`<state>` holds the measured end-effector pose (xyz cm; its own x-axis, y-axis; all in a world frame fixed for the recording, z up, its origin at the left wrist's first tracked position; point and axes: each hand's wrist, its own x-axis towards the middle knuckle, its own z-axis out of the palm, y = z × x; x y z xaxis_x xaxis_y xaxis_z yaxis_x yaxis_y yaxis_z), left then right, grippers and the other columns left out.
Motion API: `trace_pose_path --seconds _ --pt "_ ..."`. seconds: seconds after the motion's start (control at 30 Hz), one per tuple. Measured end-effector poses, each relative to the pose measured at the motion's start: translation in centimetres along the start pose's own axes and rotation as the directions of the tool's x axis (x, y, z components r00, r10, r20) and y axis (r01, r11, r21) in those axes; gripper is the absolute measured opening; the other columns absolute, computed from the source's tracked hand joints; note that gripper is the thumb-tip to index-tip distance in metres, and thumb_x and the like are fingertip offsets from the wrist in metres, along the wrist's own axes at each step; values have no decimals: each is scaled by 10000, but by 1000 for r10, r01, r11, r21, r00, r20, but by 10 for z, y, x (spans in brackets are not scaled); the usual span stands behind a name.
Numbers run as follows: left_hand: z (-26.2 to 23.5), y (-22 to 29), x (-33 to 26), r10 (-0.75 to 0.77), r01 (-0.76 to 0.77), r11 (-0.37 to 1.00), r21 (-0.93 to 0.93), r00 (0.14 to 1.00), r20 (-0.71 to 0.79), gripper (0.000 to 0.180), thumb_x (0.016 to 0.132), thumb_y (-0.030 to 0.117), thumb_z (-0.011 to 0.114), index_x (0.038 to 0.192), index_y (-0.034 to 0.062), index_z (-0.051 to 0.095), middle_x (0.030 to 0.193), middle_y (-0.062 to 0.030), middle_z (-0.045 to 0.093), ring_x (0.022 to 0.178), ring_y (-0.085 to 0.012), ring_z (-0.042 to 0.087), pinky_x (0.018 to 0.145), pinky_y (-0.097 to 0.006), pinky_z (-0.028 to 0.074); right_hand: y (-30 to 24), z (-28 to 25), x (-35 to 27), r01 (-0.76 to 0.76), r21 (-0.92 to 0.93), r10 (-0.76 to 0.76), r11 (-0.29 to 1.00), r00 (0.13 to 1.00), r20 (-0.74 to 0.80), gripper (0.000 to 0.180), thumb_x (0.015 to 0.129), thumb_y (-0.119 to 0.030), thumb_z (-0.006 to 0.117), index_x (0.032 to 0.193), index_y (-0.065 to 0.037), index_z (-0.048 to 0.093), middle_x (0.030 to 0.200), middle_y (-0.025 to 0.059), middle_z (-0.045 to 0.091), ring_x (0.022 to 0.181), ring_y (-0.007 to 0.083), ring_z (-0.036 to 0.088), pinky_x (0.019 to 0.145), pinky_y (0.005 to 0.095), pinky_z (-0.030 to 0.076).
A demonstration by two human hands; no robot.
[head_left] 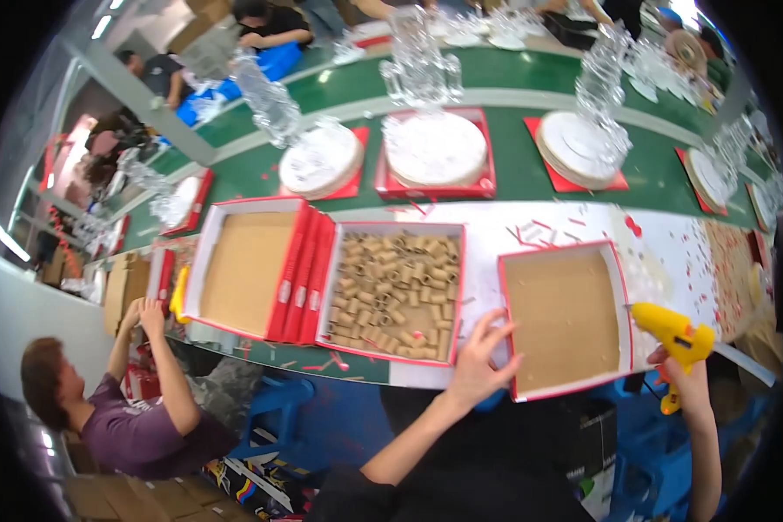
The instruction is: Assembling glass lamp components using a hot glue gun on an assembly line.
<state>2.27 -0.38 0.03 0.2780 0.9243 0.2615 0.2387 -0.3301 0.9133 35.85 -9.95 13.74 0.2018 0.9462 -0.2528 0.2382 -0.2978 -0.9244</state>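
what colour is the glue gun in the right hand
Yellow, with a darker nozzle tip; the glue gun shows best in the head view, held in the right hand.

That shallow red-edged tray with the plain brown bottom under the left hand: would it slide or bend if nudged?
The tray looks like thin cardboard and holds nothing, so it is probably light and would slide easily. The left hand rests on its near-left corner, which probably steadies it. Its low walls might flex if squeezed.
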Motion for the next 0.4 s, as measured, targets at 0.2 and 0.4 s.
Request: trace_pose_path --seconds 0.2,0.4 --pt "-20 19 -5 -38 39 999 -37 999 30 494 795 69 680 1265 32 532 1330 -142 459 782 -138 612 620 -242 507 97 -85 94 -96 113 132 989 915 -382 389 953 -432 504 1035 -53 534 855 53 610 650 116 614 477 252 494" --pt "-134 86 17 91 -110 989 97 979 182 507 818 1 629 1304 75 507 1365 -141 432 944 -173 602 770 -299 515 170 -122 112 102 -450 -193 887 968 -161 400 973 -328 476 1172 0 588 789 68 625 638 106 595 544 265 520"
